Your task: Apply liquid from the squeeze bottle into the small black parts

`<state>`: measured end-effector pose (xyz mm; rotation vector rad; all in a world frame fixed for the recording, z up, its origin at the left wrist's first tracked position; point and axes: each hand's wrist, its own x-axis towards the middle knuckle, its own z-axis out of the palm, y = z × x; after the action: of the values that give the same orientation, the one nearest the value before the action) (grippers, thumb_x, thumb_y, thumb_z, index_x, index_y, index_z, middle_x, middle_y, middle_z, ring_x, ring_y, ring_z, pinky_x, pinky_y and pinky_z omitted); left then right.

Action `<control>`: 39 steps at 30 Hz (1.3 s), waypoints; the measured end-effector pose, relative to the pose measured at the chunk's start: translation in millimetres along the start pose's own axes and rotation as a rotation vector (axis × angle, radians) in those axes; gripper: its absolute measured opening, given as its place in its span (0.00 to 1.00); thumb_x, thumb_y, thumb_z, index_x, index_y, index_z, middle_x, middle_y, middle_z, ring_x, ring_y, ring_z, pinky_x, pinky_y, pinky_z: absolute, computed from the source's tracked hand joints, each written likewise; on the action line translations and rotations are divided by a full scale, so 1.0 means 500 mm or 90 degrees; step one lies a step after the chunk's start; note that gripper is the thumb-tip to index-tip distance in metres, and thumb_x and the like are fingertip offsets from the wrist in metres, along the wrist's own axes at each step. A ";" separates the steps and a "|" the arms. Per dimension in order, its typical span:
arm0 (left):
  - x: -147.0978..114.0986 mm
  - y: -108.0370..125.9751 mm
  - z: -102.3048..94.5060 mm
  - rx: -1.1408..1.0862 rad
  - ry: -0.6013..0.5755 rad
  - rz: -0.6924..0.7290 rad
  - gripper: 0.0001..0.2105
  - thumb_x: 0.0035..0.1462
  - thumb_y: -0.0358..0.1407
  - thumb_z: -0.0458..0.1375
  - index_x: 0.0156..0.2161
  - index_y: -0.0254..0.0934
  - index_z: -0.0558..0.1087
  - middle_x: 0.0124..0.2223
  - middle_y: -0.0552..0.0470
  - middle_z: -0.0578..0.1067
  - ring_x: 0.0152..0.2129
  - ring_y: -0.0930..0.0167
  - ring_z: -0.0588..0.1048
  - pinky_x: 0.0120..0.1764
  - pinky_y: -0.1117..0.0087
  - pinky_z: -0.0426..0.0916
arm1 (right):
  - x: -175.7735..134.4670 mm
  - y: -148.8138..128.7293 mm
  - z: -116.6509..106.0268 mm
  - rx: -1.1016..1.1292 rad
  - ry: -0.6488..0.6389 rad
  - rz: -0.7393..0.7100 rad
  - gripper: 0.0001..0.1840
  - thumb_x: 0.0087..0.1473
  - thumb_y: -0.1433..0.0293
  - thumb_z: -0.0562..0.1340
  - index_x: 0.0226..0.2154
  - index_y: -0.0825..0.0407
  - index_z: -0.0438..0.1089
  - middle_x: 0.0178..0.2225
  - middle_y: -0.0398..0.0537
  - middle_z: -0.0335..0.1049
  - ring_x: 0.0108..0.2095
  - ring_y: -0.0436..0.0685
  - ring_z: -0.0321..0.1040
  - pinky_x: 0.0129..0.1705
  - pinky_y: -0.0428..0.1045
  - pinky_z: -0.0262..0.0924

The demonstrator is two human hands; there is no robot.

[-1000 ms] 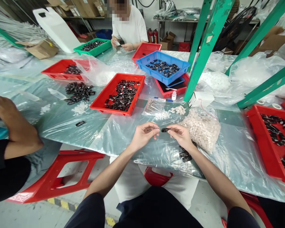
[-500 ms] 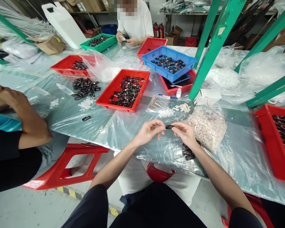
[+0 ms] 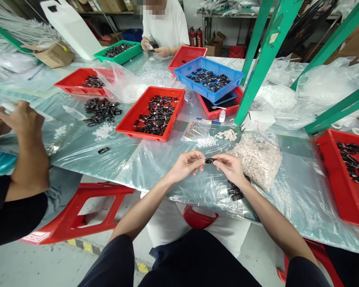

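Observation:
A small black oval plastic part [image 3: 209, 161] is held just above the table, level with its front edge. My right hand [image 3: 230, 167] pinches its right end between thumb and fingers. My left hand [image 3: 188, 165] is closed in a pinch against the part's left end. Whether a smaller piece sits between the left fingertips is too small to tell. Under my right forearm lie several similar black parts [image 3: 235, 193], partly hidden. Just beyond my hands are small white pieces [image 3: 206, 141] and beige pieces [image 3: 227, 135]. A clear bag of beige pieces [image 3: 259, 159] rests beside my right hand.
A red tray [image 3: 142, 134] of black parts stands ahead, with a blue tray [image 3: 182, 78] on red ones behind. Green posts [image 3: 255, 65] rise at the right, near another red tray [image 3: 326, 159]. Co-workers' hands [image 3: 25, 119] show at left, others [image 3: 161, 51] across the table.
My left fingertips have closed the small gap to the black part and now touch it. The view has shifted slightly right. The co-worker's hands at left have moved, showing a white item.

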<state>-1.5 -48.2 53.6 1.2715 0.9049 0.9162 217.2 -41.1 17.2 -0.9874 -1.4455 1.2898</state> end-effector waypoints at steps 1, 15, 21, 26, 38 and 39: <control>-0.001 0.001 0.001 -0.007 0.001 0.000 0.22 0.56 0.53 0.70 0.40 0.36 0.73 0.27 0.55 0.76 0.17 0.77 0.70 0.21 0.75 0.65 | -0.001 0.000 0.000 -0.005 -0.001 0.001 0.14 0.55 0.59 0.72 0.39 0.51 0.82 0.25 0.43 0.74 0.23 0.51 0.66 0.29 0.48 0.61; -0.021 -0.028 0.031 0.094 0.149 0.049 0.18 0.56 0.48 0.70 0.43 0.36 0.80 0.32 0.49 0.80 0.25 0.70 0.79 0.22 0.74 0.70 | -0.005 -0.006 0.005 -0.065 0.012 -0.015 0.15 0.57 0.57 0.71 0.40 0.50 0.82 0.31 0.47 0.79 0.26 0.53 0.68 0.30 0.50 0.65; -0.081 -0.056 0.003 0.057 0.282 0.043 0.16 0.54 0.47 0.70 0.39 0.36 0.81 0.27 0.50 0.79 0.21 0.71 0.76 0.21 0.73 0.67 | -0.002 -0.011 -0.003 -0.033 -0.076 0.015 0.22 0.62 0.53 0.67 0.53 0.47 0.78 0.48 0.55 0.83 0.34 0.56 0.78 0.31 0.50 0.69; -0.165 -0.084 -0.157 0.050 0.541 0.049 0.15 0.51 0.45 0.70 0.36 0.34 0.79 0.23 0.53 0.76 0.15 0.77 0.66 0.20 0.73 0.61 | 0.003 -0.007 -0.007 -0.044 0.004 0.002 0.18 0.63 0.55 0.67 0.47 0.50 0.78 0.40 0.52 0.84 0.29 0.53 0.73 0.30 0.50 0.68; -0.259 -0.025 -0.552 0.125 0.903 -0.072 0.06 0.48 0.31 0.63 0.25 0.35 0.70 0.17 0.60 0.65 0.15 0.79 0.61 0.20 0.76 0.52 | 0.015 0.003 -0.017 -0.091 0.030 -0.018 0.20 0.60 0.50 0.68 0.39 0.50 0.80 0.28 0.48 0.76 0.25 0.54 0.68 0.27 0.50 0.64; -0.258 -0.024 -0.553 0.125 0.885 -0.081 0.06 0.48 0.31 0.64 0.25 0.34 0.70 0.17 0.59 0.65 0.15 0.78 0.61 0.20 0.76 0.52 | 0.015 0.003 -0.017 -0.093 0.034 -0.017 0.20 0.60 0.50 0.69 0.38 0.50 0.80 0.27 0.48 0.76 0.25 0.54 0.68 0.26 0.50 0.64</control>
<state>-304.9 -66.3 25.2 0.5603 2.1396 1.6403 223.6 -31.4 17.0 -1.0867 -1.5228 1.1423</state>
